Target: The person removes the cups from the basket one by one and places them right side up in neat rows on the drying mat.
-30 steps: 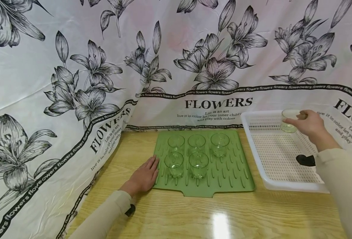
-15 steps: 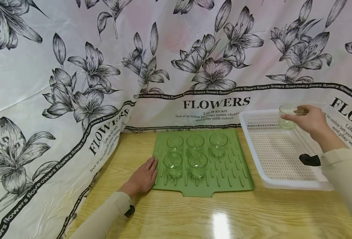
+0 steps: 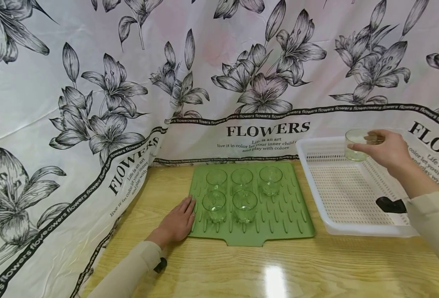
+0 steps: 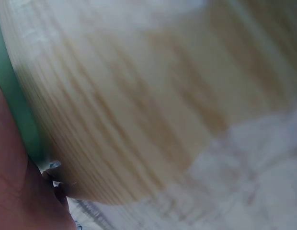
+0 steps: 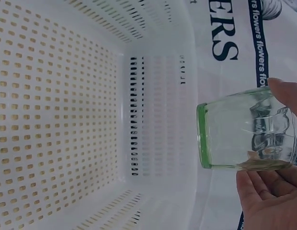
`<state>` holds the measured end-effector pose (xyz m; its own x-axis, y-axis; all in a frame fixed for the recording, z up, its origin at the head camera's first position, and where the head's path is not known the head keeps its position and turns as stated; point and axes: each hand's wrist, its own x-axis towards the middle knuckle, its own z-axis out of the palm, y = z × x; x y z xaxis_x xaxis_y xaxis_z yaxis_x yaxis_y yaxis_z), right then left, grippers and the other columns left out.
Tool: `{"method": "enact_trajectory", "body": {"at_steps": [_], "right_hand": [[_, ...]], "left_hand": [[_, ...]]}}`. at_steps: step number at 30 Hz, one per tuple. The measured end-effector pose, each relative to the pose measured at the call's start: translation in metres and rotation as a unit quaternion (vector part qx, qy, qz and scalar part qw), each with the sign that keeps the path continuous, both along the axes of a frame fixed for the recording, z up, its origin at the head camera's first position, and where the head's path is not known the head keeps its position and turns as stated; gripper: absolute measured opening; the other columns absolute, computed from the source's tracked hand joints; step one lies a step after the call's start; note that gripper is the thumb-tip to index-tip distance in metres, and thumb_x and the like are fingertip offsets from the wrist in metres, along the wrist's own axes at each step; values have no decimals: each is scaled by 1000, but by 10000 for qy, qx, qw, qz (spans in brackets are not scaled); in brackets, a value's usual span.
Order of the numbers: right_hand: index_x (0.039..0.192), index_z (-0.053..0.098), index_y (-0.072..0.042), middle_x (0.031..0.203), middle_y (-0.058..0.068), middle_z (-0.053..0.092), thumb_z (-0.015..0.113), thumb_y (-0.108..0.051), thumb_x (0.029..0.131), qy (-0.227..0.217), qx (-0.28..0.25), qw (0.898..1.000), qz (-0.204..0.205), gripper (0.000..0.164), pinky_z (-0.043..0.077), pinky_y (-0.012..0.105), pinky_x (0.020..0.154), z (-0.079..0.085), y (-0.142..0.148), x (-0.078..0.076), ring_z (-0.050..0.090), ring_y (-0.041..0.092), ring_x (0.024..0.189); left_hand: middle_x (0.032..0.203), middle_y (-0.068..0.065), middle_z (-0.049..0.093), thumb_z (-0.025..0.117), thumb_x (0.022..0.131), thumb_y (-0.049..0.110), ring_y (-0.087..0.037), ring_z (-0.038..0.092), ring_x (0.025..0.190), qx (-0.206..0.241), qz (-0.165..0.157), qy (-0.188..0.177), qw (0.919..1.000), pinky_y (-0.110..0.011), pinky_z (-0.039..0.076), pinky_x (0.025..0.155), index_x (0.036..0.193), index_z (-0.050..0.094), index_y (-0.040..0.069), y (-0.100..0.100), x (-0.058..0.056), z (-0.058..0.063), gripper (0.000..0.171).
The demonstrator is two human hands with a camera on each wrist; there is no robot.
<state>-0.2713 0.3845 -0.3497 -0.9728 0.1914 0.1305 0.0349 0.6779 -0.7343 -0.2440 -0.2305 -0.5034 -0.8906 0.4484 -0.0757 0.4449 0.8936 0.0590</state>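
Observation:
My right hand (image 3: 389, 151) pinches a clear, green-tinted drinking glass (image 3: 355, 150) between thumb and fingers, above the back part of a white perforated basket (image 3: 318, 203). The right wrist view shows the glass (image 5: 227, 134) side-on, its thick green edge toward the basket. On the wooden table, my left hand (image 3: 175, 222) lies with straight fingers touching the left edge of a green ridged draining mat (image 3: 284, 225). Several matching glasses stand upright there: three behind, including the back right glass (image 3: 271, 181), and two in front, including the front left glass (image 3: 214, 206).
The wooden table (image 3: 219, 269) extends in front of the mat and basket. A white flower-printed cloth (image 3: 189, 140) hangs behind and along the left side. Ridged mat surface shows to the right of the front glasses.
My right hand has raised the glass slightly relative to the basket, and the right forearm has swung a little to the right. The left hand stays at the mat's edge.

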Motion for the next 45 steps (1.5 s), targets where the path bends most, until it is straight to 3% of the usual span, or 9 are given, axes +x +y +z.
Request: {"method": "enact_trajectory", "body": {"at_steps": [3,9,17,25,31,35,41,45], "right_hand": [[159,22,7,145,33,40,72,-56,91,-2,31,10000,37,105,47,51,90,0,-3,3,44,45,123],[158,29,6,146,28,44,73,-55,91,-18,53,9998,178,101,45,40,90,1,-8,8,45,36,120],[156,35,5,139,18,49,77,-49,91,21,-55,9995,310,94,39,8,73,8,-15,16,45,2,103],[157,33,5,136,10,50,77,-49,91,-35,-192,9988,454,96,38,2,73,11,-26,25,42,-7,101],[158,31,4,117,-18,52,79,-42,91,136,-387,9977,543,94,40,0,75,14,-34,30,44,-10,99],[157,32,4,120,-13,54,79,-39,91,249,-433,9970,594,92,41,-1,76,15,-39,35,47,-7,101],[158,32,2,138,13,51,78,-39,92,191,-428,9959,775,90,40,-1,78,14,-46,39,48,-3,109],[159,31,0,145,18,48,77,-40,93,67,-453,9950,882,90,40,-1,79,14,-52,42,48,-5,110]], "left_hand": [[171,-16,12,24,114,34,-33,15,157,-54,-9,41,10000,-46,23,126,163,21,2,-2,0,-3,58],[171,-15,14,25,114,34,-33,16,157,-87,-29,107,9999,-47,25,125,163,22,3,-5,-1,-5,58],[171,-15,13,23,114,35,-32,15,157,-66,-33,94,9999,-46,24,125,163,21,4,-4,0,-5,59],[171,-15,13,22,114,36,-32,16,157,-19,-60,99,9999,-47,25,125,163,21,3,-5,-1,-7,59],[171,-16,13,23,114,34,-33,15,157,25,4,19,10000,-47,23,126,163,20,3,-3,-2,-4,58],[170,-17,14,24,114,33,-33,16,157,39,15,2,10000,-47,23,126,163,22,1,-1,0,1,58],[170,-17,13,25,114,32,-34,15,157,39,44,-94,9999,-48,22,126,163,21,1,1,1,5,58],[171,-17,12,24,114,32,-34,14,157,-11,64,-133,9999,-48,22,126,163,20,2,1,1,5,58]]}}
